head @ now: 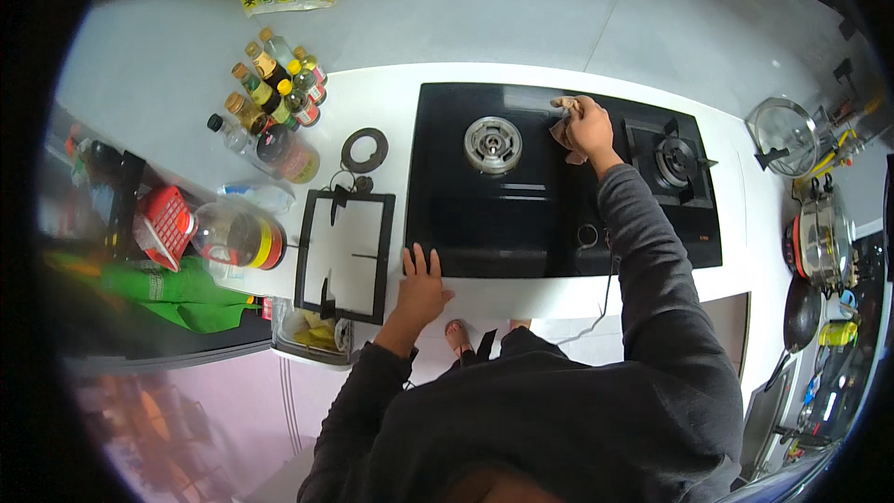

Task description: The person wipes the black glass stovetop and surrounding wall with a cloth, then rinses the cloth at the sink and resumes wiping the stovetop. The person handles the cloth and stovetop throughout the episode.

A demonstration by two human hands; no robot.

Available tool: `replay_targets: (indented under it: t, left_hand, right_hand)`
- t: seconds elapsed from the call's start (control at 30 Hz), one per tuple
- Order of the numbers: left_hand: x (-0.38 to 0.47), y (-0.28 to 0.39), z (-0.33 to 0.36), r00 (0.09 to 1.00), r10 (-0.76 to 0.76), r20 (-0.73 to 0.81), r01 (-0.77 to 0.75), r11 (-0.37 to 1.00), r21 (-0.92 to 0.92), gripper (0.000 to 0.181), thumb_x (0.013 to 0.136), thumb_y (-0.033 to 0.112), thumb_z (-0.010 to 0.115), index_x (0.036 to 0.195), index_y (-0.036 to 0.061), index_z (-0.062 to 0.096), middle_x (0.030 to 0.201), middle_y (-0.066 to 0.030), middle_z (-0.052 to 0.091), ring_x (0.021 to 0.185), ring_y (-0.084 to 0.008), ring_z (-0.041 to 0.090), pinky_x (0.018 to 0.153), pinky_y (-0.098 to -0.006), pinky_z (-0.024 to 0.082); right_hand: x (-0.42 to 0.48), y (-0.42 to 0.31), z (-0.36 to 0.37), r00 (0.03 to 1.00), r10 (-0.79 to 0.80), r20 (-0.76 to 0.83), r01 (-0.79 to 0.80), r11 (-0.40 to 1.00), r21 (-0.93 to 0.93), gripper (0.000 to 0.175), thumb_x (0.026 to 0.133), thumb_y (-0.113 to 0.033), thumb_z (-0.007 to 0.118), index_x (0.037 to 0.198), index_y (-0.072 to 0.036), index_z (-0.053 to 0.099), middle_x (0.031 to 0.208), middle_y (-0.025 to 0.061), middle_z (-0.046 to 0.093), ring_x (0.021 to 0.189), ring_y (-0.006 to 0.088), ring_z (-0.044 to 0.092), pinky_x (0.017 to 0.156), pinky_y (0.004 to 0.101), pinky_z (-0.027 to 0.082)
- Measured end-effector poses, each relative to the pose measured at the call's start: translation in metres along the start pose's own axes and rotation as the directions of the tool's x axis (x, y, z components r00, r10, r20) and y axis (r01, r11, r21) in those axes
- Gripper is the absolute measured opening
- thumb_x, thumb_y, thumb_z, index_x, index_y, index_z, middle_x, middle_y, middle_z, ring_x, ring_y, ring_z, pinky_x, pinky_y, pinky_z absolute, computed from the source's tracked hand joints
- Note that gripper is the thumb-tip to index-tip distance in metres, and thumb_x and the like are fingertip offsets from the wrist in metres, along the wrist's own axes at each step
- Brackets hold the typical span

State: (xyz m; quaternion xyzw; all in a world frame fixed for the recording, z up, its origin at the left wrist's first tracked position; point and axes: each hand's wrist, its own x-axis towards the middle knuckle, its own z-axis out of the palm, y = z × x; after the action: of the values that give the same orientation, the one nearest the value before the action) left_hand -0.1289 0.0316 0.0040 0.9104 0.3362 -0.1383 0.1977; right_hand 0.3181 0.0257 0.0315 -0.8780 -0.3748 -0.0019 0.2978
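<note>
My right hand grips a crumpled brown cloth against the black glass top of a two-burner gas cooktop. It is at the back of the glass, between the bare left burner and the right burner, which has its pan support on. My left hand rests with fingers apart at the cooktop's front left corner and holds nothing. Left of the cooktop lies a removed square pan support. Behind that are a black burner ring and a small dark burner cap.
Several sauce bottles crowd the back left of the white counter. A large oil bottle and red basket stand farther left. A bin hangs below the front edge. On the right are a glass lid, a pot and a frying pan.
</note>
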Motion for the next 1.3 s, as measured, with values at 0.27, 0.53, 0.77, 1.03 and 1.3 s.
replay_targets:
  t: [0.27,0.53,0.77,1.03,1.3]
  left_hand:
    - [0.006,-0.002,0.001,0.994,0.057,-0.095,-0.048,0.994,0.1,0.084,0.081,0.041,0.069,0.141,-0.0059,0.034,0.145,-0.0399,0.021,0.135,-0.0579,0.019,0.094,-0.0501,0.049]
    - [0.011,-0.001,-0.013,0.999,0.045,0.02,-0.047,0.991,0.129,0.089,0.082,0.047,0.068,0.145,-0.0037,0.03,0.147,-0.0408,0.017,0.137,-0.0581,0.016,0.099,-0.051,0.044]
    - [0.01,0.0,-0.017,0.993,0.041,0.108,-0.063,0.976,0.206,0.091,0.085,0.051,0.062,0.149,0.0008,0.022,0.149,-0.0388,0.013,0.138,-0.0559,0.016,0.106,-0.0506,0.037]
    - [0.012,-0.005,-0.02,0.988,0.062,0.145,-0.091,0.974,0.208,0.089,0.087,0.049,0.061,0.151,0.003,0.019,0.15,-0.0382,0.012,0.139,-0.056,0.013,0.106,-0.0497,0.037]
    - [0.009,-0.007,-0.021,0.986,0.049,0.161,-0.095,0.952,0.291,0.081,0.093,0.052,0.051,0.153,0.0095,0.017,0.152,-0.0331,0.014,0.141,-0.0502,0.017,0.111,-0.0464,0.031]
  right_hand:
    - [0.013,0.039,0.073,0.912,-0.064,0.406,0.161,0.965,-0.209,0.049,0.099,-0.042,0.034,0.144,-0.022,0.041,0.139,0.0181,0.049,0.136,0.0446,0.03,0.111,0.0545,0.021]
    - [-0.092,0.005,0.022,0.893,-0.081,0.442,0.192,0.958,-0.213,0.049,0.093,-0.029,0.049,0.14,-0.014,0.045,0.12,0.0214,0.062,0.127,0.0407,0.045,0.104,0.0496,0.037]
    - [-0.168,-0.026,0.001,0.902,-0.027,0.43,0.148,0.957,-0.251,0.049,0.085,-0.023,0.06,0.131,-0.014,0.049,0.103,0.0221,0.066,0.095,0.0379,0.064,0.085,0.0462,0.05]
    - [-0.25,-0.062,0.001,0.902,-0.085,0.424,0.244,0.909,-0.337,0.057,0.082,-0.017,0.059,0.137,-0.01,0.047,0.104,0.0196,0.068,0.101,0.0343,0.064,0.089,0.0449,0.049]
    - [-0.287,-0.068,-0.011,0.888,-0.078,0.453,0.15,0.981,-0.124,0.024,0.072,-0.008,0.065,0.094,-0.008,0.075,0.091,0.0189,0.07,0.09,0.0351,0.067,0.081,0.0388,0.054]
